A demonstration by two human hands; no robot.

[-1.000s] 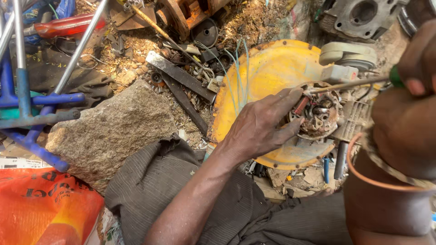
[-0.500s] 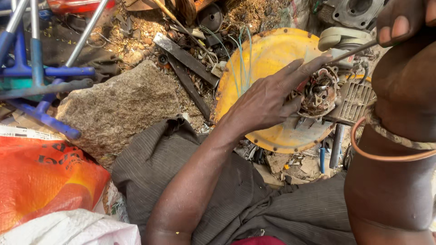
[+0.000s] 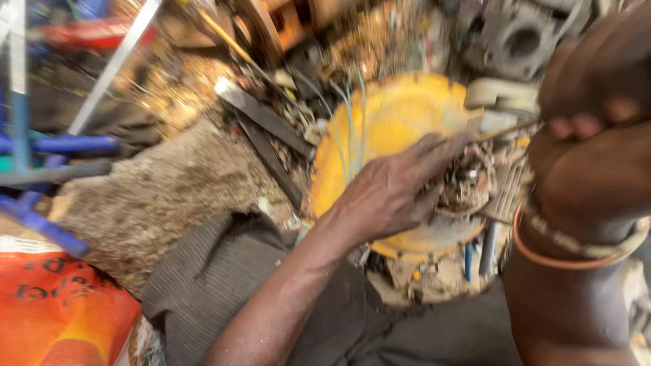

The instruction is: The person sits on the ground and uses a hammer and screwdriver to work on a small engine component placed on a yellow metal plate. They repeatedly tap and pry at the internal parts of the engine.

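I see a large yellow round housing [image 3: 400, 129] lying right of centre, its exposed wire winding [image 3: 468, 183] at its three o'clock edge. A flat grey stone [image 3: 163, 196] sits well off at its nine o'clock. My left hand [image 3: 393, 193] presses on the housing, fingers spread wide, tips touching the winding. My right hand [image 3: 597, 88], at two o'clock, pinches a thin rod [image 3: 508, 130] aimed at the winding.

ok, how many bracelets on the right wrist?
2, both stacked on the right wrist at the frame's right: an orange band lower down, and a pale beaded bracelet just above it. The picture is blurred, so a thinner one could be hidden.
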